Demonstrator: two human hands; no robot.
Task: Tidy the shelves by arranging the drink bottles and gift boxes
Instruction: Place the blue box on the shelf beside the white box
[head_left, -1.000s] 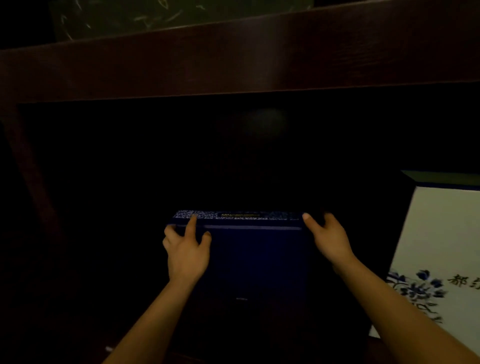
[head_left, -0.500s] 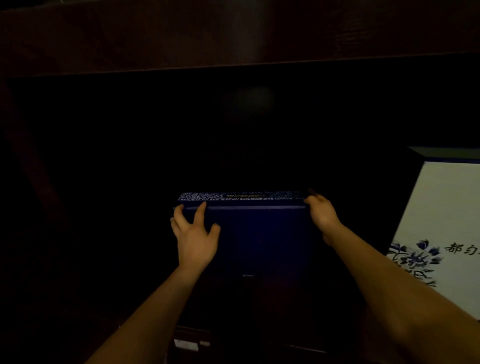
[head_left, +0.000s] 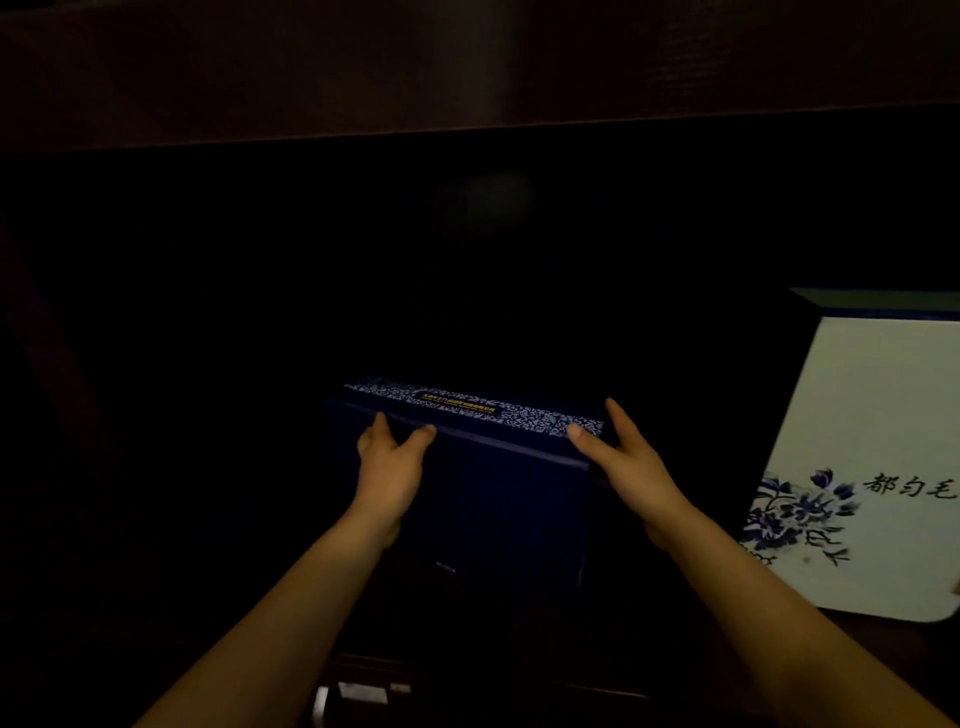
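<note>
The left hand and right hand, both spread, press the top edge of the blue gift box (a white gift box stands to their right).

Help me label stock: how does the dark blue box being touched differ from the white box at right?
The dark blue box has a plain dark front; the white box has a pale front with a blue flower and characters. The left hand and right hand touch the dark blue box's top edge; neither touches the white box. Both stand upright with blue-and-white patterning.
</note>
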